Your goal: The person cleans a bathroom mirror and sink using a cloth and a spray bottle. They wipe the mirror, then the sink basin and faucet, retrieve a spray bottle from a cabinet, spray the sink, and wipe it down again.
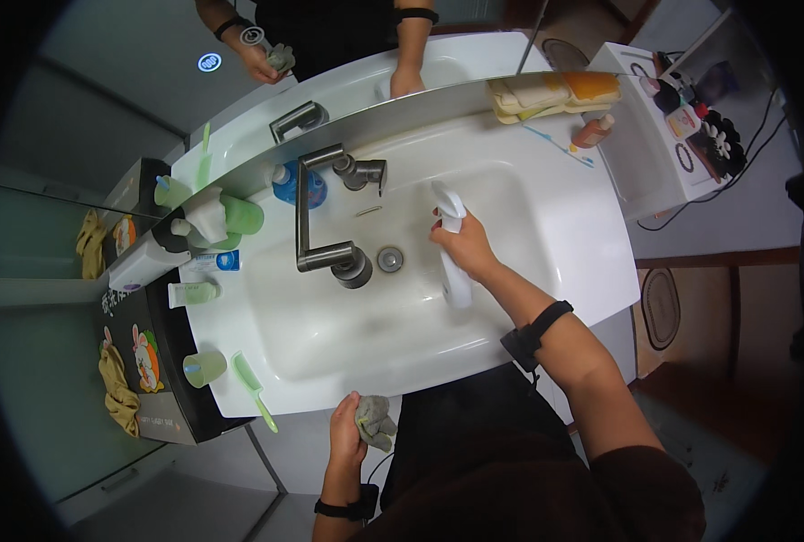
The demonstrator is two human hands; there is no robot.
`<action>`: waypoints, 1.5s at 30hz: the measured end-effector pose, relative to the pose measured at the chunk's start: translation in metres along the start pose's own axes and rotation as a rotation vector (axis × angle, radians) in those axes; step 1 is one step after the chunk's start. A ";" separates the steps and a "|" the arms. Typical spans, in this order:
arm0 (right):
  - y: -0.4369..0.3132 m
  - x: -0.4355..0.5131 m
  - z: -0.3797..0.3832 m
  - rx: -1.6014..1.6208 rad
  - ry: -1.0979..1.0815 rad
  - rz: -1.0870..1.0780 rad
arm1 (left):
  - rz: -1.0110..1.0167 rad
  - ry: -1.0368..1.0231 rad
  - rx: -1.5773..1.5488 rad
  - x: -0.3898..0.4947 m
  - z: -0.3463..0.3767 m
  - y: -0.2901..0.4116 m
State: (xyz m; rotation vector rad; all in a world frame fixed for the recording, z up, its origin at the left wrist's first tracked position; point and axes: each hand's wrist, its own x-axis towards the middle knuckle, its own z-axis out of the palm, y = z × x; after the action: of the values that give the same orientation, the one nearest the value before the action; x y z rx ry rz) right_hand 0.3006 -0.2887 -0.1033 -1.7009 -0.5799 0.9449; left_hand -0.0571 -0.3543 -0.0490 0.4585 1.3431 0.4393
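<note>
Over the right part of the white sink basin (402,325), my right hand (468,244) is closed around the neck of a white spray bottle (454,281). My left hand (346,430) holds a crumpled grey cloth (376,423) just off the counter's front edge. A dark metal folding faucet (302,210) reaches over the basin, its end left of the round drain (389,258). Behind the faucet stands a blue bottle (310,188). The mirror (347,129) along the back reflects both arms.
On the left lie a toothpaste tube (215,261), a green-white tube (194,293), a cup (205,369) and a green comb (253,389). At the back right are stacked sponges or cloths (530,95), toothbrushes (556,143) and a small pinkish bottle (593,131).
</note>
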 end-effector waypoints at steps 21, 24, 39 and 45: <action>0.063 -0.028 0.037 0.087 -0.073 0.048 | 0.020 0.051 -0.075 -0.013 0.014 -0.023; 0.063 -0.031 0.027 0.200 0.019 0.153 | 0.039 0.070 -0.051 -0.016 0.014 -0.023; 0.013 -0.042 -0.067 0.225 -0.028 0.059 | 0.132 0.053 -0.089 -0.009 0.045 -0.016; 0.008 -0.072 -0.073 0.229 -0.206 0.009 | 0.226 0.108 0.081 -0.017 0.044 0.020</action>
State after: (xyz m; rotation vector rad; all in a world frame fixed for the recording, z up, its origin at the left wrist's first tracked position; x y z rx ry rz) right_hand 0.3186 -0.3873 -0.0791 -1.4135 -0.5754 1.1565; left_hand -0.0173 -0.3497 -0.0164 0.6658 1.4232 0.6049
